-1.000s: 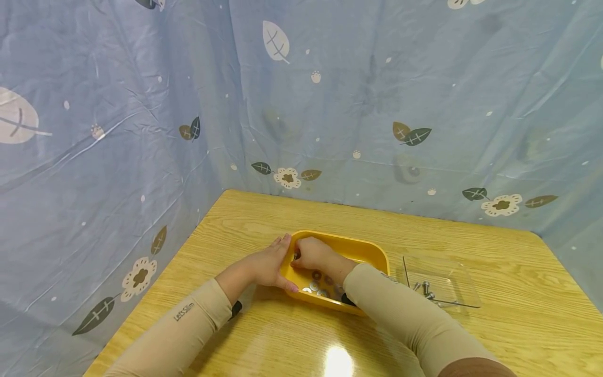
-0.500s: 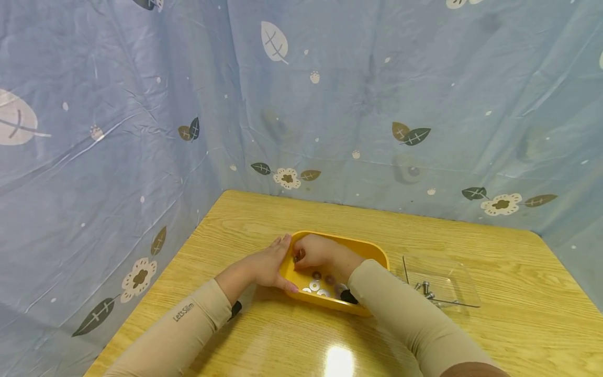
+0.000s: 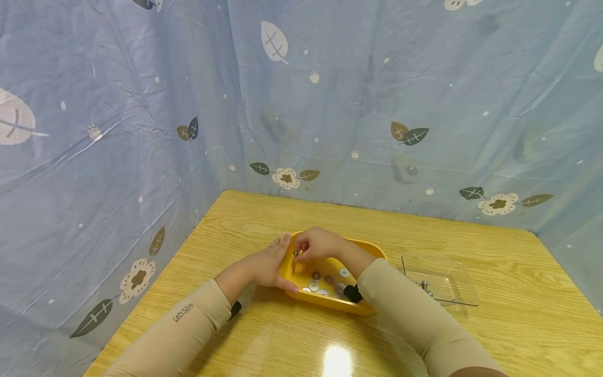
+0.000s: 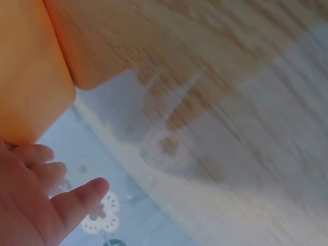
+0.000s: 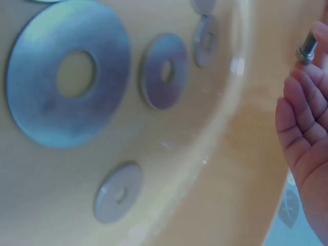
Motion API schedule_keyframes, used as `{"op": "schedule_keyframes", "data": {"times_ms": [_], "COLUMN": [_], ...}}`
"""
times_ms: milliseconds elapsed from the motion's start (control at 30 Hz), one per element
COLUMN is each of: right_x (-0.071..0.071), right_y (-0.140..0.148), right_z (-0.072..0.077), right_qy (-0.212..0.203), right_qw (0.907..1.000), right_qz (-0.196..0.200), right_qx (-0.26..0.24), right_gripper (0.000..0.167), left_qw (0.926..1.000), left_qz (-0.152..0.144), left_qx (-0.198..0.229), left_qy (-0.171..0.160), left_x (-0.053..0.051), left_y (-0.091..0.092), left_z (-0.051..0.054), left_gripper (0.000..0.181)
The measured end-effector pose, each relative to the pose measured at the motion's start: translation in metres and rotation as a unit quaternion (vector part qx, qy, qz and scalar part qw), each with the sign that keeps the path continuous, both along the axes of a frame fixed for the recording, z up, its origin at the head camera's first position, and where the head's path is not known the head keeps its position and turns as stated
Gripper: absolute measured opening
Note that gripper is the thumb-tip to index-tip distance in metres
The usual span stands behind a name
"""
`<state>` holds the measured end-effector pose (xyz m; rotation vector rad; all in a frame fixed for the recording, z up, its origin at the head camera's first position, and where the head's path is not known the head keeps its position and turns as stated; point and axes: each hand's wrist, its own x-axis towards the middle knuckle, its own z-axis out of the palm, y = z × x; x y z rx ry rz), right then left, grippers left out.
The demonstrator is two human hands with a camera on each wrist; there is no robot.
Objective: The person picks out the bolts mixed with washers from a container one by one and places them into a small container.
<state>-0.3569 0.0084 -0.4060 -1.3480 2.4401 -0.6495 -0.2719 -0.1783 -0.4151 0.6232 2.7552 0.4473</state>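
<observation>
A yellow tray [image 3: 325, 300] with several flat metal washers [image 3: 314, 285] on its floor stands before me. My left hand [image 3: 265, 267] rests against its left end, fingers fairly straight along the outside and thumb at the front rim. Over the tray's left part, my right hand [image 3: 324, 245] pinches a small metal bolt [image 5: 307, 49] between thumb and fingers. The bolt is near the tray's left wall in the head view. Large washers [image 5: 110, 77] fill much of the right wrist view.
To the right, a clear plastic tray [image 3: 454, 285] lies on the wooden table [image 3: 264, 340] with several metal bolts [image 3: 424, 285] at it, partly behind my right sleeve. A blue patterned curtain [image 3: 348, 104] hangs beyond the table's back and left edges.
My right hand has lifted a little from the tray's floor with the bolt, which now shows more clearly. More washers are uncovered. The left hand has stayed in place.
</observation>
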Motion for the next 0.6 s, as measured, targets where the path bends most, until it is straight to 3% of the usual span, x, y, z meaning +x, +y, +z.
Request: {"op": "schedule_keyframes", "data": {"times_ms": [167, 600], "right_x": [0.002, 0.011], "right_y": [0.011, 0.063], "right_z": [0.017, 0.069], "right_qy": [-0.028, -0.026], "right_qw": [0.9989, 0.997], "right_qz": [-0.012, -0.035], "right_qx": [-0.034, -0.064], "right_gripper": [0.014, 0.015], "left_qw": [0.9999, 0.9999], "left_qz": [0.007, 0.009], "left_qx": [0.011, -0.005], "left_qy": [-0.008, -0.005], "left_x": [0.001, 0.001], "left_y": [0.001, 0.002], "left_z": [0.003, 0.003], "left_gripper": [0.128, 0.133]}}
